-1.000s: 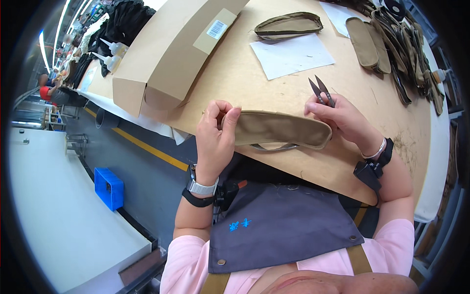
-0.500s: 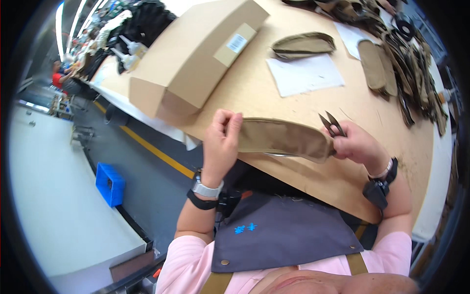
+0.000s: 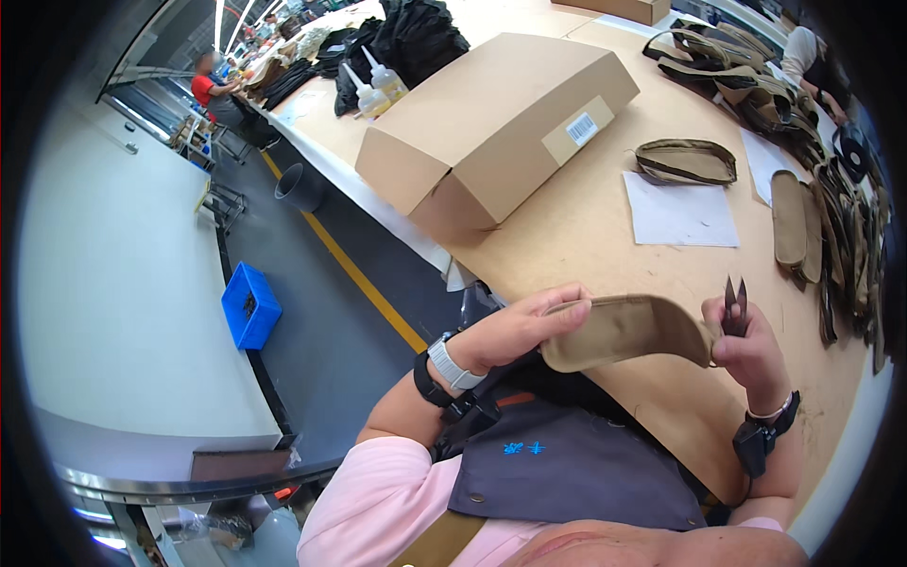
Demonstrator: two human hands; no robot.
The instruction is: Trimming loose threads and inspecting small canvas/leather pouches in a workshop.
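Note:
A curved tan fabric piece (image 3: 628,333) with stitched edges is stretched between my two hands, above the near edge of the table. My left hand (image 3: 510,333) pinches its left end, thumb on top. With my right hand (image 3: 753,352) I grip its right end between thumb and fingers. The same hand also holds dark thread snips (image 3: 735,304), blades pointing up and away from the fabric. Beyond my hands, a tan oval fabric piece with dark edging (image 3: 688,163) lies at the top of a white paper sheet (image 3: 682,217).
A large cardboard box (image 3: 510,113) stands on the table (image 3: 567,255) to the left. Tan fabric pieces (image 3: 846,255) pile up at the right. Squeeze bottles (image 3: 373,97) and black fabric (image 3: 420,42) lie beyond the box. A blue crate (image 3: 253,307) and dark bin (image 3: 300,187) stand on the floor.
The view has shifted left, so the table things appear farther right. My left hand has turned from upright to pointing rightward, and the fabric piece now bows upward between my hands.

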